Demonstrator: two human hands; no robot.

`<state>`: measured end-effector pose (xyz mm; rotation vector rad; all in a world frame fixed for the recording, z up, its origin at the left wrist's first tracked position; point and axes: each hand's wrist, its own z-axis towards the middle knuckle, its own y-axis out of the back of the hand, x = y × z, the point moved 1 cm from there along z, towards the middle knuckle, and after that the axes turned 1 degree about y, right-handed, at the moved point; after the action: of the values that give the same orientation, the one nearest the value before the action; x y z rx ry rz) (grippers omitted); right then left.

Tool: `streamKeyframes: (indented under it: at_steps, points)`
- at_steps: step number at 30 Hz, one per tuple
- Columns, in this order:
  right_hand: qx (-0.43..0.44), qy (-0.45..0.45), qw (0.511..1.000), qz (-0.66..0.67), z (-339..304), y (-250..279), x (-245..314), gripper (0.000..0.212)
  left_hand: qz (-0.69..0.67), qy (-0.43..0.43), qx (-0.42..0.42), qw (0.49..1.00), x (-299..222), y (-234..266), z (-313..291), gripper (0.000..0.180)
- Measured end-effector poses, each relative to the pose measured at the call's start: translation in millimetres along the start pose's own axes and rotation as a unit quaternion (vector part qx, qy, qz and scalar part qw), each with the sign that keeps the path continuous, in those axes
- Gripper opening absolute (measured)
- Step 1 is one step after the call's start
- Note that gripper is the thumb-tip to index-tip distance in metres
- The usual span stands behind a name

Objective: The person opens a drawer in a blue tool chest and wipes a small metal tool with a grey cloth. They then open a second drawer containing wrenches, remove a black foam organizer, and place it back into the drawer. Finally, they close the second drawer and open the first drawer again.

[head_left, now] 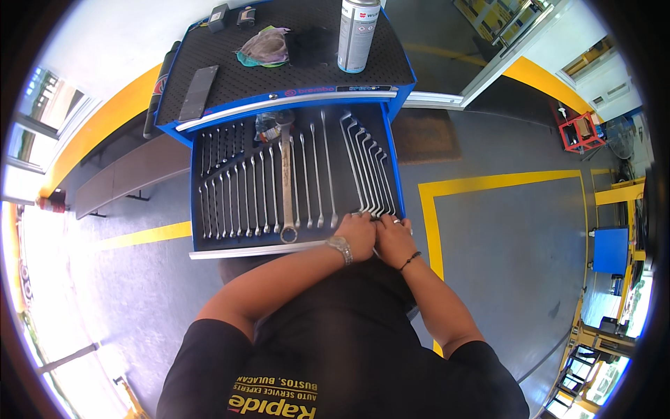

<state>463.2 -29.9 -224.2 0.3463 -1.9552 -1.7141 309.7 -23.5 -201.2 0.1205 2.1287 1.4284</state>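
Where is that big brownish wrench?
In the head view, the big brownish wrench lies near the middle of the open drawer, among slim silver wrenches, to the left of the left hand.

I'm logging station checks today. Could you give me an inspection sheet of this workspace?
Surface: black mat atop a blue tool chest, drawer open.
Job's things: slim wrenches in rows; a large wrench over them; offset wrenches at the right.
Clutter: spray can, crumpled cloth and flat grey bar on the mat.
Hands: left hand and right hand side by side at the near ends of the offset wrenches; grip unclear.
Cables: nothing seen.
Surroundings: grey floor with yellow line, bench to the left.
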Motion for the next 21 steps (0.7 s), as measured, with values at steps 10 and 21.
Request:
streamKeyframes:
  at_steps: [10,21]
  points:
    - [0.080,0.028,0.996,0.039,5.0,21.1,-6.0,0.031,0.007,-0.032,0.021,0.999,13.7,8.2,-3.9,0.031]
    - [0.247,0.055,0.967,-0.039,54.0,58.1,-24.6,0.017,0.042,-0.032,0.140,0.989,22.6,32.3,20.0,0.032]
